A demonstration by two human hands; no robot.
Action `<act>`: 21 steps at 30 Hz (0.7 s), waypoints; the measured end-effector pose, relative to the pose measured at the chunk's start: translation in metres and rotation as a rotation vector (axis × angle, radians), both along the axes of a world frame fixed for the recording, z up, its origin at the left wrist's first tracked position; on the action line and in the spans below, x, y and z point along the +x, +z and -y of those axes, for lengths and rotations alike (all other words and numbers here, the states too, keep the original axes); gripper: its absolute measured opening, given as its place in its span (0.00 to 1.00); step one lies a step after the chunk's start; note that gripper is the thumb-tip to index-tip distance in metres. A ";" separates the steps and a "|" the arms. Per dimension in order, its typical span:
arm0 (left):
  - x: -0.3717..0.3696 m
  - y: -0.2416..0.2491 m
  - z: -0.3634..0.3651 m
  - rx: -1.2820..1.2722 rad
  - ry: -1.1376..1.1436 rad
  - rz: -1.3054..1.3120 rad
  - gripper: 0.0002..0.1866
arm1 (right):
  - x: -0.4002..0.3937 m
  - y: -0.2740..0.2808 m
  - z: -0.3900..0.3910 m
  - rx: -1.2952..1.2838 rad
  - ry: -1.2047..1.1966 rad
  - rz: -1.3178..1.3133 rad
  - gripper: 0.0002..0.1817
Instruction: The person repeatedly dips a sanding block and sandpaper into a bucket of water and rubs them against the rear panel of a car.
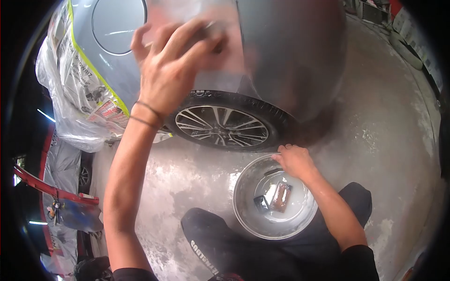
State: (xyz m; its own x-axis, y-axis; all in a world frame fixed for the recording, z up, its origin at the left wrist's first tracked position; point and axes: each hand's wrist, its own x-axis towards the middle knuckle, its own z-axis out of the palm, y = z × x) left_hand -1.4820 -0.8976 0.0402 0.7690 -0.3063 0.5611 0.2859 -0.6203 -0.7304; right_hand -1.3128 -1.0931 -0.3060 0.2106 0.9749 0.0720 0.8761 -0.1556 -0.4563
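Observation:
My left hand (168, 70) is raised against the car's side panel (225, 70), above the rear wheel (221, 125). Its fingers are bent and spread around something blurred that I cannot make out. The panel is grey with a reddish, smeared patch behind the fingers. With my right hand (296, 161) I grip the rim of a round metal basin (238, 201) between my knees. Shallow cloudy water lies in it, with a reddish-brown block (281, 196) and a small dark piece (261, 203).
Plastic masking film with printed newspaper (84, 79) covers the car's left part, edged by yellow-green tape (93, 68). A round fuel flap (118, 25) sits beside my left hand. The concrete floor (375, 154) is wet and stained. A red metal arm (51, 187) stands far left.

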 end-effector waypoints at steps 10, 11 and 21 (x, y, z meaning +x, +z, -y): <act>0.017 -0.021 0.008 -0.008 -0.036 -0.004 0.24 | -0.002 -0.007 -0.001 0.035 0.004 0.022 0.25; 0.012 -0.022 0.005 -0.005 -0.044 0.005 0.24 | -0.001 -0.004 -0.001 0.036 -0.001 0.018 0.25; 0.029 -0.024 0.019 -0.054 -0.027 0.034 0.25 | -0.001 -0.005 -0.003 0.002 0.009 0.043 0.26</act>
